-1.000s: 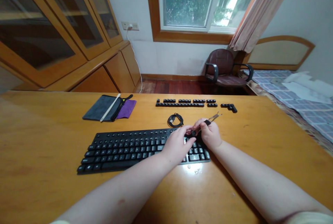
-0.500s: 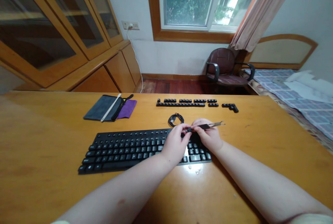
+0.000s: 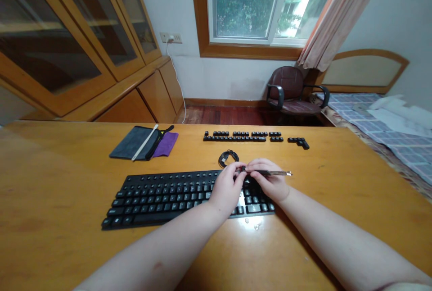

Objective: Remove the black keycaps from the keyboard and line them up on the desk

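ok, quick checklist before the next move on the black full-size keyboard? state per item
1. Slim black-and-metal tool held in the bare right hand: ok.
2. Small black piece firmly gripped by the bare left hand: cannot tell, fingers partly cover it.
3. Black full-size keyboard lying on the glossy brown wooden desk: ok.
4. All keycaps fitted: not ok, loose black keycaps lie in rows beyond the keyboard.
5. Coiled black cable clear of left hand: cannot tell, nearly meeting in view.

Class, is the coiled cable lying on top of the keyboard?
No, the coiled cable lies on the table, beyond the far edge of the keyboard.
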The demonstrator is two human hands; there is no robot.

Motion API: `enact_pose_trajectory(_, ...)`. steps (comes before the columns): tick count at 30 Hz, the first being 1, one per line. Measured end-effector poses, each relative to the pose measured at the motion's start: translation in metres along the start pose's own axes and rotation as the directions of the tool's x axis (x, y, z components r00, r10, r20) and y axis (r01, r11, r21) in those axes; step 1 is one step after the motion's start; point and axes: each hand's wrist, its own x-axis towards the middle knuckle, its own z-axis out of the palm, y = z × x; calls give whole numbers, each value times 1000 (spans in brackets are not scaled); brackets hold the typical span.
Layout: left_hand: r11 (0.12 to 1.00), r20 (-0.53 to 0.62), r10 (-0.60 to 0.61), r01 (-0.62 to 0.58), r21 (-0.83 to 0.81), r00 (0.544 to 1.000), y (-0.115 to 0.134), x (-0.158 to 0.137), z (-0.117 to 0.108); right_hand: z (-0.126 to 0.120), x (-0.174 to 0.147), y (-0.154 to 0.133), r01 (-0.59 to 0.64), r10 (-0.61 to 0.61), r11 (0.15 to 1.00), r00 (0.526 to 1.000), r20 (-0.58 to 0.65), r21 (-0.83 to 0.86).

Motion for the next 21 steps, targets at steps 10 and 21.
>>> enact_pose_trajectory(10, 996, -11, -2, 1, -87, 1000, -2, 0, 0, 3, 0, 2, -42, 36, 998, 993, -115, -43)
enact_pose_trajectory(21, 929, -61, -130, 100, -356, 990, -4, 3, 4, -5, 2, -6, 133, -132, 990, 991, 37, -54)
